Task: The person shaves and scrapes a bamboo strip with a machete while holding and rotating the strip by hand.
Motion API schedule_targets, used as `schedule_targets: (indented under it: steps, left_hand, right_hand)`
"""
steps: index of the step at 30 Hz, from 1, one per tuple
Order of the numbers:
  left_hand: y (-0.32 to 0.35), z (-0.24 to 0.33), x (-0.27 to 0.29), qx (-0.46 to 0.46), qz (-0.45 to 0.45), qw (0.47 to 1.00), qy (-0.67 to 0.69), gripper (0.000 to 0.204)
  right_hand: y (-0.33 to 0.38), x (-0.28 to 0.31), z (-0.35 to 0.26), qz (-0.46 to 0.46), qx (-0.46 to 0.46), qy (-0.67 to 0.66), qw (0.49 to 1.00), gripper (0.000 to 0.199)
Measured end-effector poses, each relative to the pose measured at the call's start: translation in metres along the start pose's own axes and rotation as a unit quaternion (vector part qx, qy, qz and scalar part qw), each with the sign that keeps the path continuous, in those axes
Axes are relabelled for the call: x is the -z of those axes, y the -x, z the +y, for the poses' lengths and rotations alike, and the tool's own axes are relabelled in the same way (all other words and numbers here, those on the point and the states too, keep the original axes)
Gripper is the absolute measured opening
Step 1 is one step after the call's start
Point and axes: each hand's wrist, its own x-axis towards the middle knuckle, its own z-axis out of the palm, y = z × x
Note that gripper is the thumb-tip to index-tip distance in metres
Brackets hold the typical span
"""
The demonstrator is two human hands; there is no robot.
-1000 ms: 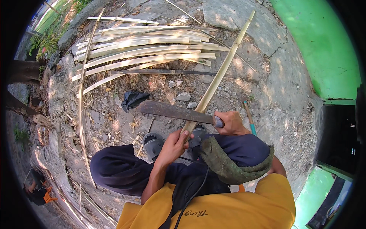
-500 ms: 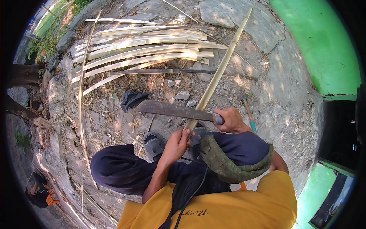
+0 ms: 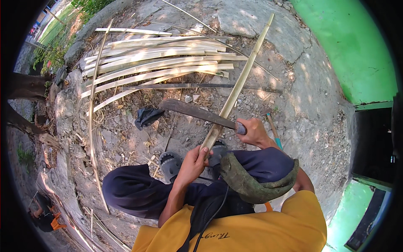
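A long pale bamboo slat [image 3: 239, 80] runs from my lap up and away to the right. My left hand [image 3: 194, 161] grips its near end just above my knee. My right hand [image 3: 253, 131] holds the handle of a long dark machete [image 3: 193, 111], whose blade lies across the slat and points left. A green pad [image 3: 252, 180] covers my right thigh.
A stack of split bamboo strips [image 3: 155, 67] lies on the ground ahead. A thin curved strip [image 3: 91, 122] arcs down the left. A black rag [image 3: 147, 115], grey sandals [image 3: 170, 164], loose stones, a blue-handled tool [image 3: 273, 130] and a green wall [image 3: 348, 46] surround me.
The machete blade has shifted slightly up along the slat and my left hand has moved a little up with it.
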Motion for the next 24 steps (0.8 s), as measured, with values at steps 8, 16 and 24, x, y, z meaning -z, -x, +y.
schedule_targets:
  steps: [8,16,24]
  left_hand:
    - [0.005,0.007,0.000,-0.019,-0.003,0.999,-0.034,0.036]
    - [0.006,0.006,-0.002,-0.041,0.005,0.998,-0.047,0.036]
    - [0.008,0.010,0.003,-0.025,-0.001,0.999,-0.033,0.037]
  right_hand:
    - [-0.001,0.000,0.000,0.002,-0.019,-0.016,1.000,0.024]
    - [-0.010,0.007,-0.001,0.011,-0.007,-0.010,1.000,0.022]
    - [-0.009,0.003,-0.015,-0.005,0.021,0.008,1.000,0.023]
